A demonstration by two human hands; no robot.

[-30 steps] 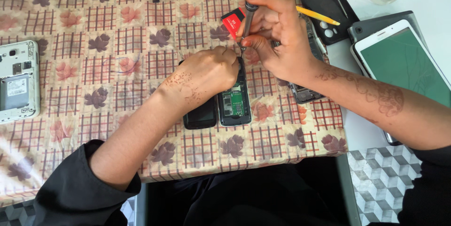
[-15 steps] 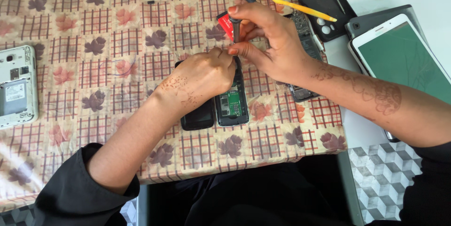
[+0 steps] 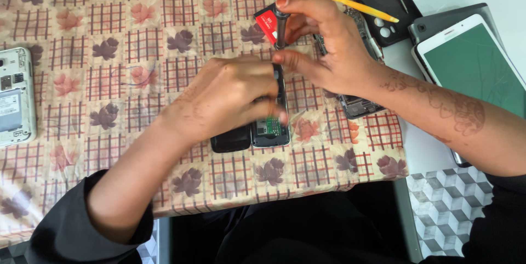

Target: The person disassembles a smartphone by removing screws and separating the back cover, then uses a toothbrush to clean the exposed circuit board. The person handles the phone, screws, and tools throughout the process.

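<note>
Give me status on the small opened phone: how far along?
Done: back is off the small phone, green board exposed; a black cover lies beside it. In hand: left hand steadies it, right hand holds a screwdriver upright over its top end. Left: phone still open, not reassembled.

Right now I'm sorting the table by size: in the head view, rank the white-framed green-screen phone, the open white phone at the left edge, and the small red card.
1. White-framed green-screen phone, partly hidden by the forearm.
2. Open white phone, cut by the frame.
3. Small red card.
</note>
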